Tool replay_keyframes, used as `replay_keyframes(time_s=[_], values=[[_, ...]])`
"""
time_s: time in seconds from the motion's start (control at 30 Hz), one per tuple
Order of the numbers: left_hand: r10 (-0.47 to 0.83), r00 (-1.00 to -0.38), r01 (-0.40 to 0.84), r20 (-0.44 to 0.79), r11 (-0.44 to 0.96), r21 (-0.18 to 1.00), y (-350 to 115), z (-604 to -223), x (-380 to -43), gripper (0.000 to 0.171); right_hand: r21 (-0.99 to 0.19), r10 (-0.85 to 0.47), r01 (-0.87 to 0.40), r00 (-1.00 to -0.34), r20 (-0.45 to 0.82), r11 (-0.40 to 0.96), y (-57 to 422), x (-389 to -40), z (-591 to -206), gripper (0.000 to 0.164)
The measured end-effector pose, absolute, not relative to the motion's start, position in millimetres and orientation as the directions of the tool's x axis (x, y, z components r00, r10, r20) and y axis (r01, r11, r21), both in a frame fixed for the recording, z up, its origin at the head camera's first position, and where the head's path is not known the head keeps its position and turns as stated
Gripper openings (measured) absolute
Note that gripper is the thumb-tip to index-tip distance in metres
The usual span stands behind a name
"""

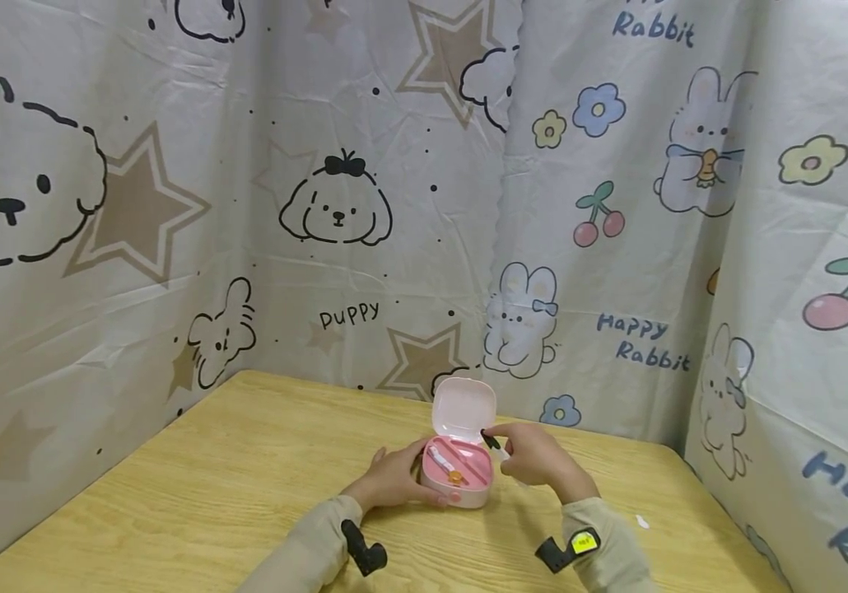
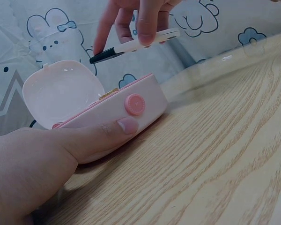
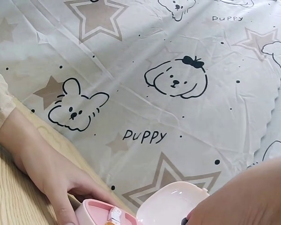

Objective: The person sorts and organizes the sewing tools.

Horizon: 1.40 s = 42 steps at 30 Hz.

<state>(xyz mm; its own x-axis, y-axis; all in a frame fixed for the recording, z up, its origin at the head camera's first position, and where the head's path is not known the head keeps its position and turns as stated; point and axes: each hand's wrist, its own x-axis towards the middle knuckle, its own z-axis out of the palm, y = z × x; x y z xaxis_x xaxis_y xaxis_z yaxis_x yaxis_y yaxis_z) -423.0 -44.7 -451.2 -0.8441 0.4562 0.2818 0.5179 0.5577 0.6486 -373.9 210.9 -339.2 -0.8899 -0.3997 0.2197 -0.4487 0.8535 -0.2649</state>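
A pink case [image 1: 474, 497] stands on the table with its pale lid [image 1: 464, 408] raised. My left hand [image 1: 390, 480] grips the case from the left; in the left wrist view the thumb [image 2: 103, 133] lies along its front, below a round pink button [image 2: 135, 104]. Above the case's right side, my right hand [image 1: 538, 457] holds small white scissors [image 2: 126, 47] with a black-covered tip and looped handles. One fingertip touches the black end. Inside the case lies a white nail clipper [image 1: 442, 463] with an orange figure on it. The right wrist view hides most of the scissors.
The wooden table [image 1: 246, 478] ends at patterned curtains [image 1: 365, 288] behind and on both sides. A small white scrap [image 1: 642, 521] lies on the table to the right. Dark wrist-camera mounts [image 1: 363, 550] sit on both sleeves.
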Motion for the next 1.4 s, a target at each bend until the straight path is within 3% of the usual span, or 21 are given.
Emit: replay_keyframes(time_s=[0.57,1.2,1.4], values=[[0.453,-0.842,0.524,0.292,0.558,0.644,-46,-456,-425,0.113,-0.278,-0.543,-0.570,-0.821,0.176,0.773,169,-393,-345,0.045],[0.460,-0.847,0.510,0.267,0.559,0.654,-46,-454,-422,0.111,-0.188,-0.536,-0.557,-0.830,0.157,0.809,153,-404,-354,0.043],[0.463,-0.846,0.512,0.266,0.565,0.647,-44,-452,-423,0.112,-0.193,-0.480,-0.495,-0.869,0.121,0.847,148,-403,-352,0.049]])
